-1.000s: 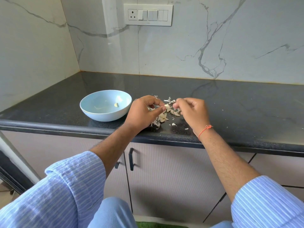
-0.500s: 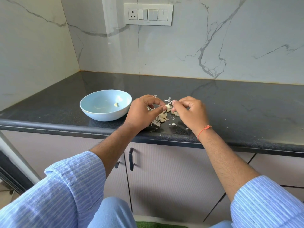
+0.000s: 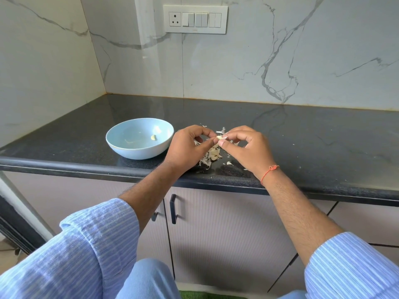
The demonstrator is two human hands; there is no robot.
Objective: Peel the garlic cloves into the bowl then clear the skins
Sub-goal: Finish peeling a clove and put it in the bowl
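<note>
A pale garlic clove [image 3: 219, 137] sits between the fingertips of both hands, above the dark counter. My left hand [image 3: 187, 148] pinches it from the left with thumb and forefinger. My right hand [image 3: 248, 147] pinches its right end, where a bit of skin sticks out. Below the hands lies a heap of papery garlic skins [image 3: 212, 156]. A light blue bowl [image 3: 121, 145] stands just left of my left hand, with one peeled clove [image 3: 153, 137] inside it.
The black granite counter [image 3: 313, 134] runs to marble walls at the back and left. Its rounded front edge [image 3: 86, 169] lies near my wrists. A switch panel [image 3: 195, 19] hangs on the back wall. Cabinet doors with a dark handle [image 3: 173, 209] are below.
My right hand has moved left, closing onto the clove that my left hand holds. The two hands' fingertips now meet at the clove. The bowl has not moved.
</note>
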